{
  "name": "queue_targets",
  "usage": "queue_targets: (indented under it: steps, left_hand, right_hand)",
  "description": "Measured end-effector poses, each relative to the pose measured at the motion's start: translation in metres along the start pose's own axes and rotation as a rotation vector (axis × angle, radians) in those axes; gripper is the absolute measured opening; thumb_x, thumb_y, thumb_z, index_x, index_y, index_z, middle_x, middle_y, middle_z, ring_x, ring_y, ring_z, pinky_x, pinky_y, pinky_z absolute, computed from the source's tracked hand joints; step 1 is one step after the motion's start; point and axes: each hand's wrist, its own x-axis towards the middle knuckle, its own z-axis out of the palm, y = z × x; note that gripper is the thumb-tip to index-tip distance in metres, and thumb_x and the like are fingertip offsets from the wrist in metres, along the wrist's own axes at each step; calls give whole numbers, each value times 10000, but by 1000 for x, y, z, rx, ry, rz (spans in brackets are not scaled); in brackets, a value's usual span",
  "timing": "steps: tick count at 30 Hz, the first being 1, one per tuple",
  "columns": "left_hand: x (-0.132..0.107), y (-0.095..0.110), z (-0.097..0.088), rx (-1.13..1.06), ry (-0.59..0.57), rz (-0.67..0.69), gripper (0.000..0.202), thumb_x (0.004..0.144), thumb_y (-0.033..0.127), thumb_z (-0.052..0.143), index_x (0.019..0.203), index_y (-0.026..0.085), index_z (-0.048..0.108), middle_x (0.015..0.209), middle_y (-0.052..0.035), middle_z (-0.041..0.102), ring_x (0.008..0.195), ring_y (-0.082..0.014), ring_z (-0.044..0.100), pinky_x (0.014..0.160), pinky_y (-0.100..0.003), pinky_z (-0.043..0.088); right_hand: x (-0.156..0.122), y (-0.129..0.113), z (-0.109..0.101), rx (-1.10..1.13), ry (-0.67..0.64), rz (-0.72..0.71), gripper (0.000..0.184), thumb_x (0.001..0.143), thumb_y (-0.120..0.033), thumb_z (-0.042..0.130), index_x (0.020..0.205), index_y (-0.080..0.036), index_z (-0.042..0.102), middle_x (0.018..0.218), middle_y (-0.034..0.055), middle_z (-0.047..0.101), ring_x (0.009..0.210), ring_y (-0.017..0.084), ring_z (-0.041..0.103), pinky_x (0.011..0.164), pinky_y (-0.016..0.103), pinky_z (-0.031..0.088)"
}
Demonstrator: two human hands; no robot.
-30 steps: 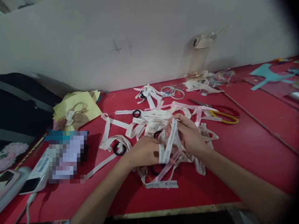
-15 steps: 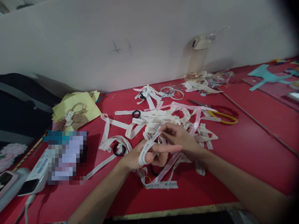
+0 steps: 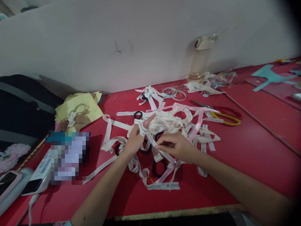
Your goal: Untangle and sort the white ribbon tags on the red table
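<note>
A white ribbon (image 3: 150, 138) with dark print is looped around the fingers of my left hand (image 3: 134, 140). That hand's index finger points up and away, while its other fingers are mostly hidden. My right hand (image 3: 180, 146) pinches the same ribbon between thumb and fingertips, just right of the loop. Beneath and beyond both hands spreads a tangle of white printed ribbon (image 3: 162, 124), with a pink ribbon (image 3: 199, 121) running through it. Black rings lie among the strips: one black ring (image 3: 159, 168) is below my hands and another black ring (image 3: 138, 115) is farther back.
Scissors (image 3: 227, 117) with red and yellow handles lie right of the ribbons on the red table (image 3: 249, 138). A clear bottle (image 3: 199, 59) stands by the wall. Yellow paper (image 3: 94, 108) and a white device (image 3: 39, 171) with a cable are at left; blue-green cut-outs (image 3: 270, 77) lie far right.
My hands have moved apart, the left one going left and upward, the right one slightly down. The ribbon now stretches between them, and black rings formerly covered by my hands show.
</note>
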Motion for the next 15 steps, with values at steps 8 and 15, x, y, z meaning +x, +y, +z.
queue_targets:
  steps: [8, 15]
  left_hand:
    - [-9, 3, 29, -408, 94, -70, 544, 881, 531, 378, 1237, 153, 539, 579, 63, 241, 478, -84, 203, 429, -196, 231]
    - [-10, -1, 40, -423, 160, -79, 572, 877, 546, 378, 1274, 152, 499, 560, 62, 297, 505, -87, 254, 460, -199, 248]
  right_hand:
    - [-5, 3, 11, -382, 159, -404, 141, 904, -205, 510, 947, -177, 641, 833, 43, 658, 751, 135, 571, 648, 243, 416]
    - [-8, -11, 17, -542, 233, -481, 120, 893, -175, 511, 964, -154, 605, 802, 33, 669, 741, 135, 579, 674, 267, 445]
